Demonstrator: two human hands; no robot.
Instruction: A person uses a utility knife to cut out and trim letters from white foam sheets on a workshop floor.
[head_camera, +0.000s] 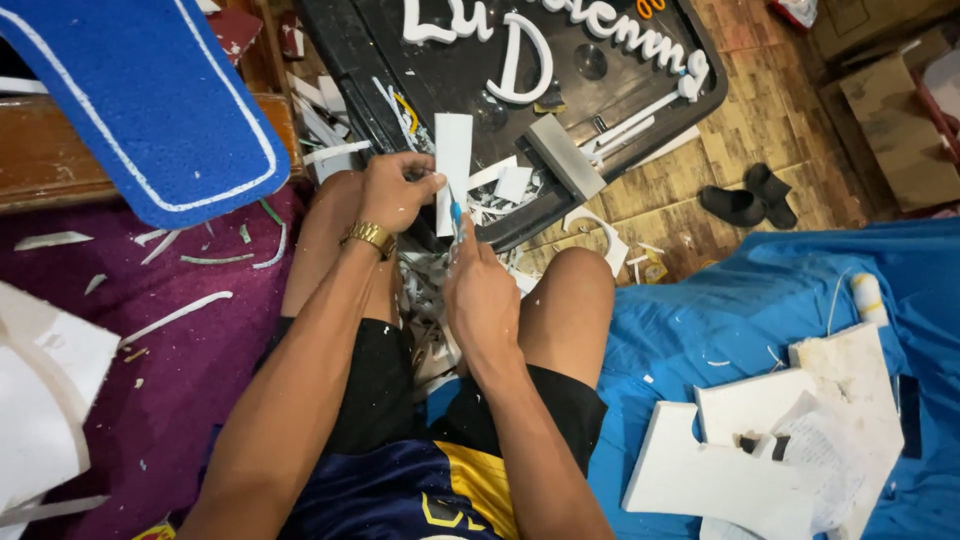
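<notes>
My left hand (395, 190) pinches the edge of a white rectangular foam strip (453, 160) held upright between my knees. My right hand (480, 290) grips a cutter with a blue tip (456, 215), its point touching the strip's lower end. A gold watch (368, 236) sits on my left wrist. I am seated on the floor, legs bent, in black shorts.
A black sign board (640, 95) with white foam letters lies ahead, white offcuts scattered on its near edge and between my legs. A blue foam panel (150, 100) lies at left over purple carpet. White foam pieces (760, 440) rest on blue cloth at right. Black sandals (745, 200) stand on the floor.
</notes>
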